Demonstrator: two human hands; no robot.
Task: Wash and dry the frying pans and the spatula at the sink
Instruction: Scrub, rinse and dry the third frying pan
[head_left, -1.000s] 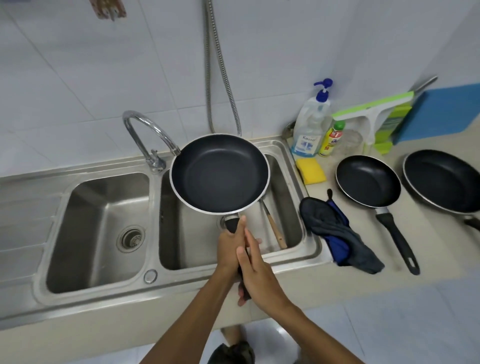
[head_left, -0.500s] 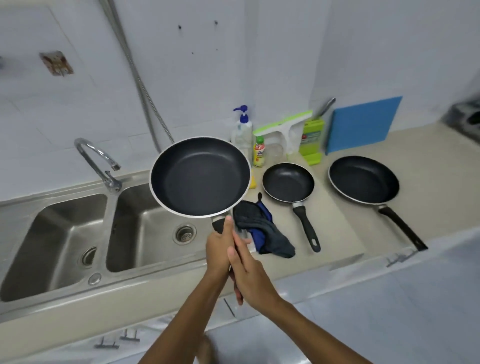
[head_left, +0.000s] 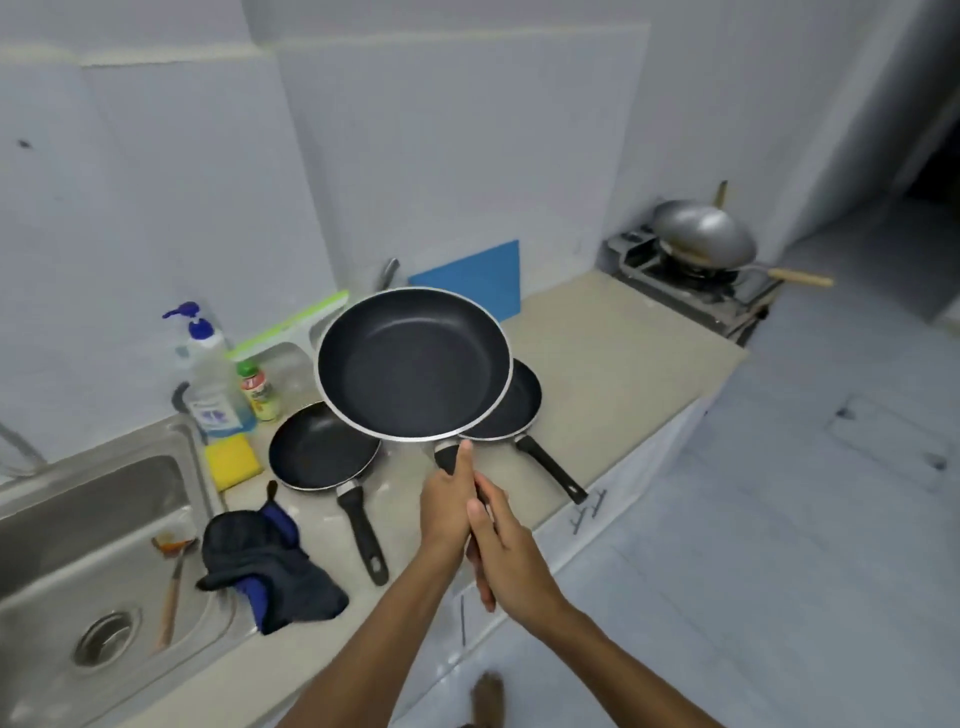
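1. Head view: frying pan (head_left: 413, 364) held in the air over the counter (head_left: 613, 358), above the two other pans (head_left: 322, 447).
2. Left hand (head_left: 448, 506) clenched on its black handle (head_left: 445, 457); right hand (head_left: 511, 556) wrapped lower down.
3. Judged rigid, front-heavy, possibly wet and slick; grip the handle close to the bowl.
4. Spatula (head_left: 171, 582) lies in the sink (head_left: 31, 499).

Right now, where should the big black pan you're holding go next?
Probably down onto the bare beige counter, beside the two black frying pans already resting there. Both hands hold the big black frying pan above them.
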